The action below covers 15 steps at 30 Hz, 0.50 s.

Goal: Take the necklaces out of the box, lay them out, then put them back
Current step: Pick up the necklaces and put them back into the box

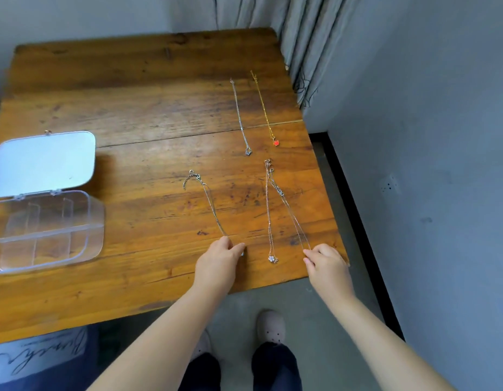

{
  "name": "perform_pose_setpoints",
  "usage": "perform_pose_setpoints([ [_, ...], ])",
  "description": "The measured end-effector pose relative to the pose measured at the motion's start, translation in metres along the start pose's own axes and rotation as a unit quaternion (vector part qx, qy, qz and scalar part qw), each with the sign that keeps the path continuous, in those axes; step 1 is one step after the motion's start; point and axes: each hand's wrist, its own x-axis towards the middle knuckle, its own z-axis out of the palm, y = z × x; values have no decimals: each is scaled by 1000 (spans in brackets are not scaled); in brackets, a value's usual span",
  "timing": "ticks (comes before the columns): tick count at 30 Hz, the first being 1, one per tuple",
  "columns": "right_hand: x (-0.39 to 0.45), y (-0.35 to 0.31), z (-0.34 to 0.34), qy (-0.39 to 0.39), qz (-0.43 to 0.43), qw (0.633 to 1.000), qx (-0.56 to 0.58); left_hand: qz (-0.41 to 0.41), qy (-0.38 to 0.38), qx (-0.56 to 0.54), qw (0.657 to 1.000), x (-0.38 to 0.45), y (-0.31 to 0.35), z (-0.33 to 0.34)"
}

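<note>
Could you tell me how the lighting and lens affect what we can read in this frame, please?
Head view: wide-angle bending bows the table edges; soft sheen on the wood near the silver necklace; the open box's lid reflects pale light; the fine chains at the left hand and right hand are barely resolved.

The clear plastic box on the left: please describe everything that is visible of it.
The clear plastic box lies open on the left part of the wooden table. Its base looks like transparent plastic, split by thin dividers into several compartments, all apparently empty. The hinged lid is folded back beyond the base, with a small clasp at its far edge. Neither hand touches it.
</note>
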Motion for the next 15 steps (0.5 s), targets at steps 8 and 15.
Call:
perform_pose_setpoints([
  [8, 3, 13, -7, -61, -124, 988, -61, 122, -20, 181, 976, 4, 15, -17],
  [15, 15, 31, -3, -136, -178, 966, -127, 196, -13, 219, 956, 4, 8, -20],
])
